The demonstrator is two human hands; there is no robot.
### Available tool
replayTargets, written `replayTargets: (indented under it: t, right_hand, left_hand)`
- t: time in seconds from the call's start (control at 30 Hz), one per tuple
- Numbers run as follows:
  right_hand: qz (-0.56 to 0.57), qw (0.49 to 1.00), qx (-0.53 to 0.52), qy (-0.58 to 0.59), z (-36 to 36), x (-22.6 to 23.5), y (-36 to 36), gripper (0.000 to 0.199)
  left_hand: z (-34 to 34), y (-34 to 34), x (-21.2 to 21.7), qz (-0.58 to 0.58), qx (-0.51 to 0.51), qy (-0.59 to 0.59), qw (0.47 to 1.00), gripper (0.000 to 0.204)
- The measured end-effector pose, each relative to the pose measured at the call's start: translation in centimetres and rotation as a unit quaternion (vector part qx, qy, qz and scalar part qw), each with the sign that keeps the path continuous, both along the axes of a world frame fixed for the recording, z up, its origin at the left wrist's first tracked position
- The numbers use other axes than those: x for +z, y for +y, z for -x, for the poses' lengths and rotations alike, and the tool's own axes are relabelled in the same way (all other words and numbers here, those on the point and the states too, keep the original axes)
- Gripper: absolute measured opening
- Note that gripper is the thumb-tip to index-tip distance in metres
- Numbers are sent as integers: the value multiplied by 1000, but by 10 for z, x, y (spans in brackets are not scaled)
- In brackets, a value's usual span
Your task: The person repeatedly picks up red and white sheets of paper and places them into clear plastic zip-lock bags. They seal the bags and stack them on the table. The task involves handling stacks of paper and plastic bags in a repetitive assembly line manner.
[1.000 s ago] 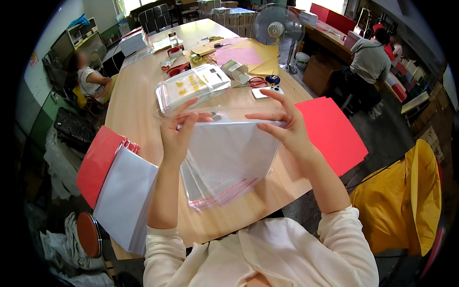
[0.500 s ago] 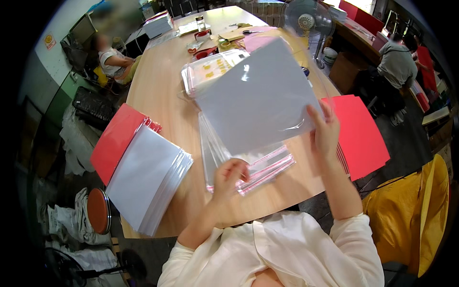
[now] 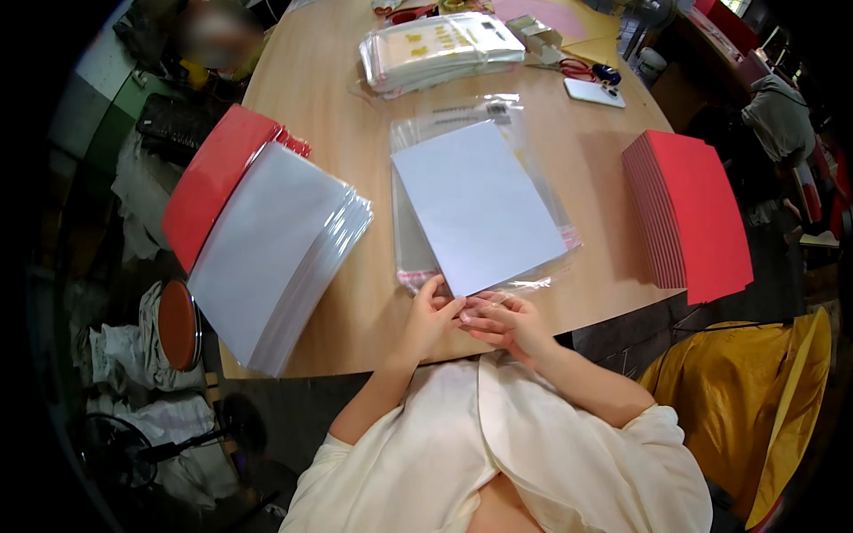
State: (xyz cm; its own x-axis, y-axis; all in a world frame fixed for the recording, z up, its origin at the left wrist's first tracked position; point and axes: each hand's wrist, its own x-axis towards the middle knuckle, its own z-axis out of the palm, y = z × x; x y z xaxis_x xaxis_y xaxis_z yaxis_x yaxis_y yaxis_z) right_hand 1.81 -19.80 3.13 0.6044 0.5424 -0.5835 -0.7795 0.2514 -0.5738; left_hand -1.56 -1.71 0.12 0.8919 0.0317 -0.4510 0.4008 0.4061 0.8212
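Note:
A pale grey rectangular sheet [image 3: 480,204] lies at an angle in front of me, with crinkled clear plastic along its near edge. Under it is a stack of clear plastic bags [image 3: 410,253] with pink-red strips at their near ends. My left hand [image 3: 425,322] is closed at the sheet's near corner, thumb and fingers pinching the plastic bag edge there. Right beside it, my right hand [image 3: 515,329] is closed too, its fingers curled on the same clear edge. The fingertips of both hands almost meet, and what lies between them is partly hidden.
Bagged grey sheets [image 3: 262,240] overlap red ones [image 3: 222,169] at the left. A red card stack [image 3: 702,213] sits at the right edge. Farther off are a packaged pile [image 3: 435,53], a white phone [image 3: 595,92] and scissors [image 3: 576,69]. A yellow cloth [image 3: 737,391] hangs right.
The grey sheet, held raised and tilted in my right hand before, now lies on the clear bags. My right hand has come down and left to join my left hand at its near edge.

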Motion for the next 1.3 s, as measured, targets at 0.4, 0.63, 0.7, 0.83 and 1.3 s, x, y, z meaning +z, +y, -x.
replayTargets:
  t: [0.4,0.63,0.7,0.83,1.3]
  right_hand:
    - [260,667,207,-667,-24,0,14,12]
    - [272,643,237,-676,-25,3,20,8]
    - [266,641,229,-683,-24,-4,19,9]
    - [254,663,209,-673,-22,-7,20,11]
    - [87,922,67,-372,-20,33,-112,6]
  left_hand:
    - [19,2,-7,-43,38,-47,997,59]
    - [24,8,7,-3,33,-8,999,56]
    - [27,10,7,-20,16,-39,999,50]
    - [29,9,-1,-111,-2,-103,988,30]
    - [25,41,7,-511,55,-221,829,13]
